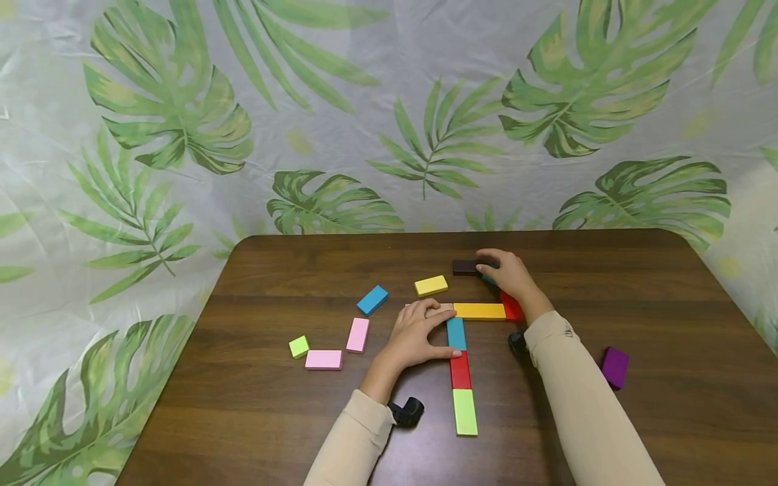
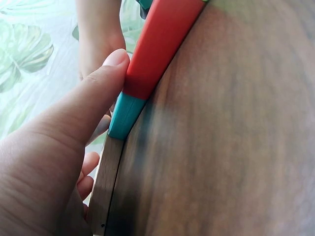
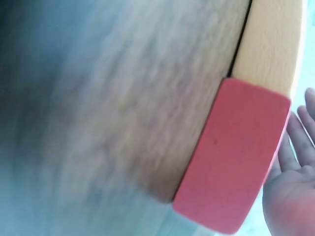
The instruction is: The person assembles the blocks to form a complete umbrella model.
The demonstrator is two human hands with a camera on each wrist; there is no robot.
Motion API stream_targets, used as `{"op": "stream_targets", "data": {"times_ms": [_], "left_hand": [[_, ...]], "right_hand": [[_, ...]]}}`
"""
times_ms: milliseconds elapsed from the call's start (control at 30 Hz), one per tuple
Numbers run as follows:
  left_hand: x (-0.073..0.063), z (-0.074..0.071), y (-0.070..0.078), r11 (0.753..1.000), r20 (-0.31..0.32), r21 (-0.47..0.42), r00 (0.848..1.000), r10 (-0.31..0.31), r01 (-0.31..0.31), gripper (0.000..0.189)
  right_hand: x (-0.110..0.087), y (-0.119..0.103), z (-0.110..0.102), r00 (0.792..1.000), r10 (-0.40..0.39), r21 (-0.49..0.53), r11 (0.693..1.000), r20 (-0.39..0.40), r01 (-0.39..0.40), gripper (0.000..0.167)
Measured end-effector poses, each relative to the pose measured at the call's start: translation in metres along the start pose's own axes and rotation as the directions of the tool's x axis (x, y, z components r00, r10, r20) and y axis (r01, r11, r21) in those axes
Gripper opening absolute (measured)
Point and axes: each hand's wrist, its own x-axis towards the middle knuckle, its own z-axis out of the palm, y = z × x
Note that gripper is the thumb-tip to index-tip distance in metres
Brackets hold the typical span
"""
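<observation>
Fingers (image 1: 419, 310) apart on left hand (image 1: 410, 337), thumb (image 1: 446, 352) at red block (image 1: 460, 373); right hand (image 1: 509, 275) at dark-green block (image 1: 489, 279) (grip unclear).

Your left hand (image 1: 413, 337) rests across a flat beige block (image 1: 446, 307), thumb at the seam between a teal rectangular block (image 1: 456, 332) and a red rectangular block (image 1: 460, 373); a lime-green rectangular block (image 1: 465, 413) ends that column nearest you. Right of the beige block, touching it, lies an orange-yellow rectangular block (image 1: 479, 311). Your right hand (image 1: 510, 275) pinches a dark green block (image 1: 488, 277) beside a blackish rectangular block (image 1: 464, 268), on the far side. To the left lie 2 pink rectangular blocks (image 1: 323, 360).
</observation>
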Motion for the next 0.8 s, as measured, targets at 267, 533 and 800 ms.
{"op": "stream_targets", "data": {"times_ms": [267,533,800], "left_hand": [[0.000,0.001,-0.001,1.000,0.005,-0.004,1.000,-0.002,0.002,0.073],[0.000,0.000,0.000,1.000,-0.004,-0.003,1.000,-0.003,0.003,0.073],[0.000,0.000,0.000,1.000,-0.001,-0.001,1.000,-0.004,0.004,0.073]], "right_hand": [[-0.008,-0.005,-0.008,0.999,-0.034,0.024,0.999,-0.031,0.035,0.051],[-0.019,-0.009,-0.017,0.995,-0.084,0.003,0.996,-0.054,0.084,0.053],[-0.032,-0.003,-0.022,0.990,-0.127,-0.014,0.992,-0.058,0.126,0.055]]}}
